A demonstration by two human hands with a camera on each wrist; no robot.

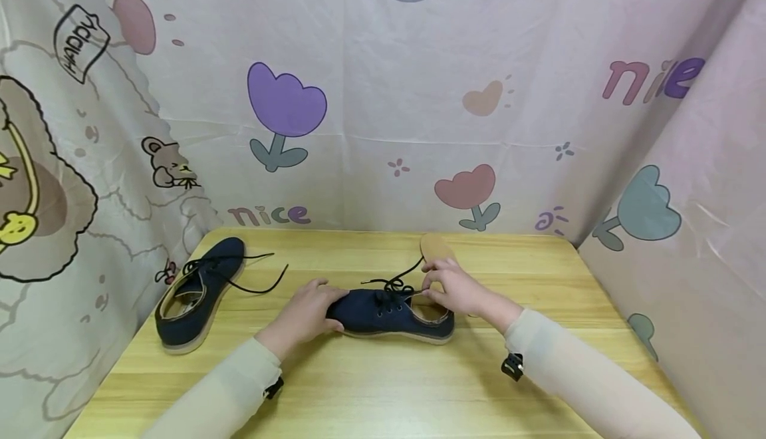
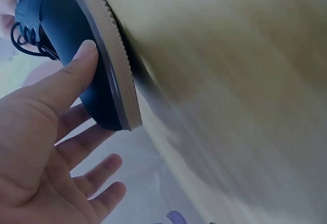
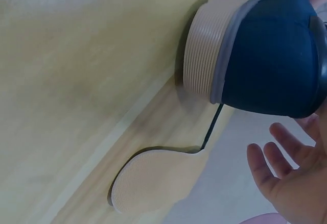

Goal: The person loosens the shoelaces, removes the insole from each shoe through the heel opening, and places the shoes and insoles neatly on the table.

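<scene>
The left hand (image 1: 302, 309) and right hand (image 1: 453, 286) are apart, at opposite ends of a dark blue shoe (image 1: 359, 312) in the middle of the wooden table (image 1: 383, 386); in the head view the left grips its toe, while the right has thumb and forefinger at the opening, though I cannot tell what they pinch, if anything. A second shoe (image 1: 212, 292) stands untied to the left; a tan insole (image 1: 435, 246) lies on the far side, before a printed curtain (image 1: 371, 93). In the left wrist view, the thumb presses the shoe's side. In the right wrist view, fingers bend loosely near the heel, and a black lace (image 3: 212, 127) reaches the insole.
</scene>
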